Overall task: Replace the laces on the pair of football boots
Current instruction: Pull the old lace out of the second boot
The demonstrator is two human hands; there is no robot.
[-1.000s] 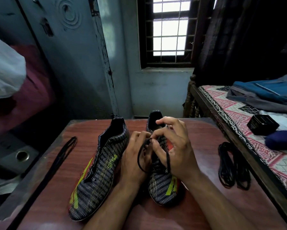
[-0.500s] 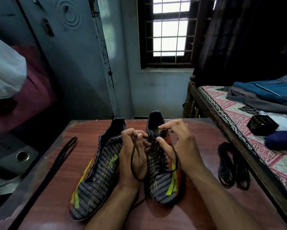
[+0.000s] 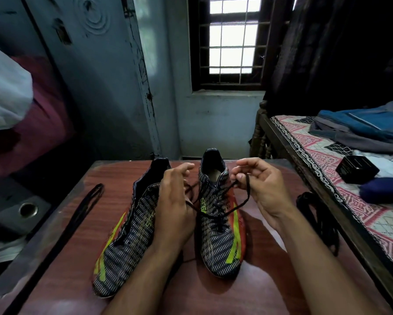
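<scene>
Two dark patterned football boots with yellow and red accents stand side by side on a reddish wooden table (image 3: 247,296). The left boot (image 3: 127,242) has no lace in it. The right boot (image 3: 220,235) is threaded with a black lace (image 3: 213,210). My left hand (image 3: 175,203) holds one end of that lace over the gap between the boots. My right hand (image 3: 259,187) pinches the other end above the right boot's collar, a loop hanging below the fingers.
A loose black lace (image 3: 81,212) lies along the table's left side. A bundle of black laces (image 3: 318,217) lies at the right edge. A bed (image 3: 359,194) with patterned cover, clothes and a black box (image 3: 356,169) stands close on the right.
Both hands have spread apart, pulling the lace ends outward from the top of the right boot. The lacing down the boot now shows between them.
</scene>
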